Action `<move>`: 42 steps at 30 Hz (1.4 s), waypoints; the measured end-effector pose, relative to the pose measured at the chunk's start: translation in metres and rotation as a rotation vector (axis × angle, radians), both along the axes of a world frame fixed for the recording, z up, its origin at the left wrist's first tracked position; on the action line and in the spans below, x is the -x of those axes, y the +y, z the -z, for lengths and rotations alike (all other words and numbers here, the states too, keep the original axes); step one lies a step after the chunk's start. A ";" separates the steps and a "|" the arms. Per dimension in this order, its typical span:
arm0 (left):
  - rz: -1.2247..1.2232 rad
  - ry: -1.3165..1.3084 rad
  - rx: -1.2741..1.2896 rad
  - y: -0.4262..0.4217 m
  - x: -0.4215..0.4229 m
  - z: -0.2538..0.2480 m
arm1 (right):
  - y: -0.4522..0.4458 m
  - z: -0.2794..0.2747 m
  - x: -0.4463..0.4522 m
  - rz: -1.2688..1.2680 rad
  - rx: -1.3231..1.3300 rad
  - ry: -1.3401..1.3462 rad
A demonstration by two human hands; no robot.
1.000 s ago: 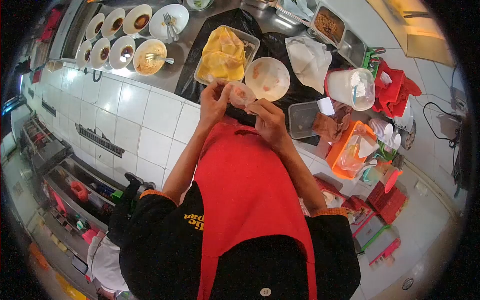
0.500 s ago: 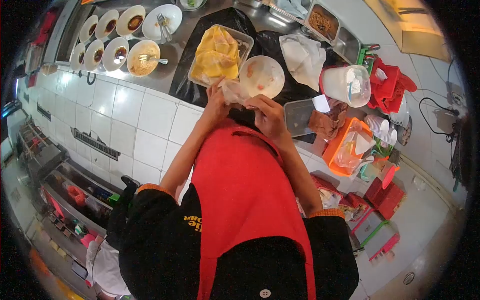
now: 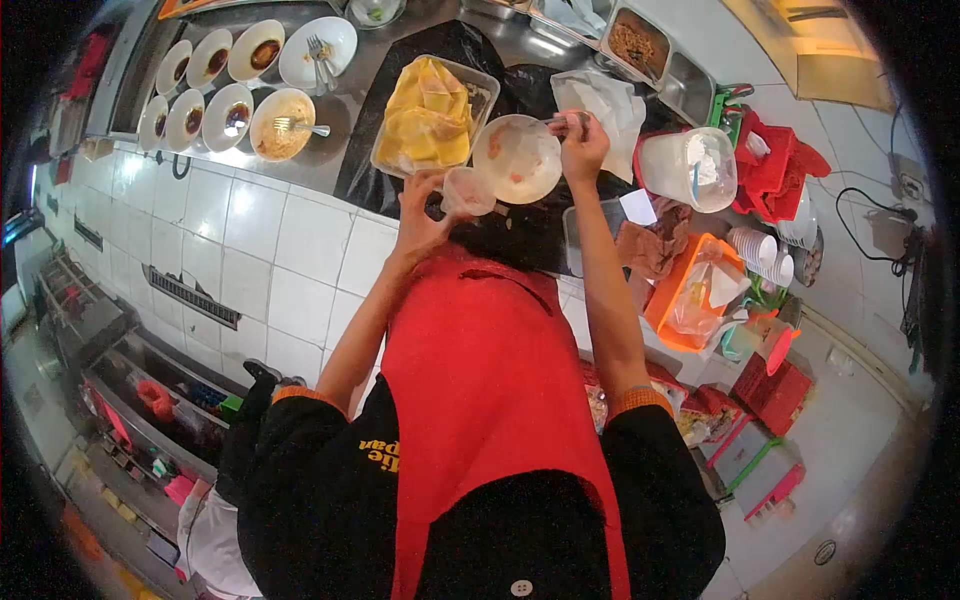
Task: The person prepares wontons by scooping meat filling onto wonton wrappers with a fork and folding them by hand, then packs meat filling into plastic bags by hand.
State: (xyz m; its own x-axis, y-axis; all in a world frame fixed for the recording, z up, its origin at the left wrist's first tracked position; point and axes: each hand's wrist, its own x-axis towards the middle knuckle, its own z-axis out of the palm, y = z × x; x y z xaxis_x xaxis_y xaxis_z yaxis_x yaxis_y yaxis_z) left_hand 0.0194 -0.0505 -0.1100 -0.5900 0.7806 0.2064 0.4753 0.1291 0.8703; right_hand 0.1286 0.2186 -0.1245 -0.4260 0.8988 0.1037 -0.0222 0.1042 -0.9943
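My left hand [image 3: 422, 215] holds a small clear plastic cup [image 3: 468, 191], its fingers wrapped round the side, in front of a tray [image 3: 481, 120] with yellow sheets [image 3: 428, 115]. At the right rim of a white bowl [image 3: 517, 158] my right hand [image 3: 582, 145] is closed in a pinch; a thin thing may be between its fingertips, too small to name. Pinkish bits lie inside the bowl. Behind my right hand a sheet of white paper [image 3: 618, 100] lies on black plastic [image 3: 410, 45].
Several bowls with dark sauce [image 3: 229, 118] stand at the left, beside a plate with forks [image 3: 340, 45]. Right of my right forearm are a tub of white powder [image 3: 688, 170], an orange basket [image 3: 660, 310] and brown cloth [image 3: 645, 250]. Another person [image 3: 215, 540] is at the lower left.
My right hand has moved away from my left hand, up and right to the bowl's rim. My left hand still has the plastic cup, now seen more upright.
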 end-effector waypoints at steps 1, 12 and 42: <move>-0.058 -0.152 0.036 0.000 0.000 -0.002 | 0.002 0.007 0.004 -0.054 0.023 0.008; -0.255 -0.716 0.058 0.007 -0.010 -0.016 | 0.017 0.008 -0.011 -0.501 0.173 -0.224; -0.152 -0.700 0.171 -0.004 -0.006 -0.031 | -0.003 0.027 -0.027 -0.082 0.031 -0.369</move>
